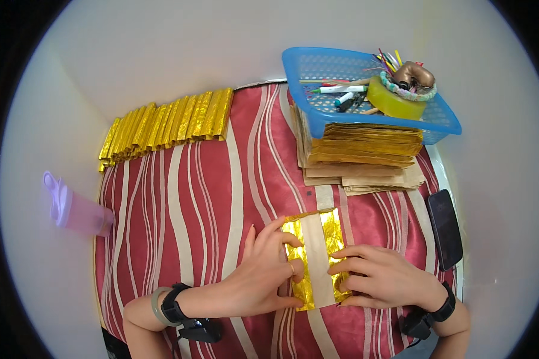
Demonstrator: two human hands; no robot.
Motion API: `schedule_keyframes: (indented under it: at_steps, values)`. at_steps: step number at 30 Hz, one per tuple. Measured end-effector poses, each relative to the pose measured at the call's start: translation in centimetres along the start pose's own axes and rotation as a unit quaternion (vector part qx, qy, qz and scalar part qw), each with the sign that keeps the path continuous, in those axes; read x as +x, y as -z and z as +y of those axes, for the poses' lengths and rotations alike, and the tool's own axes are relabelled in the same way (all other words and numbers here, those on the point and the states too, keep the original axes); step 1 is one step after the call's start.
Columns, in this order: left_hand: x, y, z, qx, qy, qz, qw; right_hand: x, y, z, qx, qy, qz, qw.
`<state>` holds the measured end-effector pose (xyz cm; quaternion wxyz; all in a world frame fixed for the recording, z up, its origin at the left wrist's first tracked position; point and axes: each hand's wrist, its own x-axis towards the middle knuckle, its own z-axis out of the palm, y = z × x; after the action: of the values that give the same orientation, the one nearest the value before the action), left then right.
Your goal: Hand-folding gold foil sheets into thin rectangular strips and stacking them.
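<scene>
A sheet of gold-foil joss paper (317,251) lies in front of me, its left and right sides folded inward with shiny gold up and a plain tan strip between them. My left hand (263,266) grips the left fold, thumb at the near corner and fingers along the gold. On the opposite side, my right hand (380,276) has curved fingers on the right fold, its thumb by the near right corner. Both folds are partly covered by the fingers.
Folded gold strips (167,122) line the far left. A stack of tan and gold paper (365,149) sits at the far right under a blue plastic basket (449,124) of pens and tape. A purple bottle (81,209) stands left; a black phone (445,230) lies right on the striped red cloth (209,239).
</scene>
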<state>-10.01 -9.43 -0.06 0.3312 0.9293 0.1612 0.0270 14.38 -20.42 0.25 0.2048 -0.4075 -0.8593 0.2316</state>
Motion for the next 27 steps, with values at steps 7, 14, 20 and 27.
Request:
schedule_keyframes:
  at_steps: [7,14,20,27]
  values:
    - [-0.7,-1.3,0.7,0.072,-0.094,0.015,0.993,-0.3,-0.5,-0.5,-0.09,0.037,0.038,0.995]
    - [-1.0,-1.8,1.1,0.092,-0.128,0.093,0.983,-0.4,0.0,-0.7,-0.057,0.001,0.029,0.998]
    - [-0.8,-1.3,1.2,0.045,-0.049,0.087,0.994,-0.8,-0.3,-0.7,-0.024,-0.073,0.003,0.997]
    - [-0.7,-2.3,0.1,0.059,-0.1,0.086,0.99,-0.1,0.0,-0.4,-0.057,-0.025,0.014,0.998]
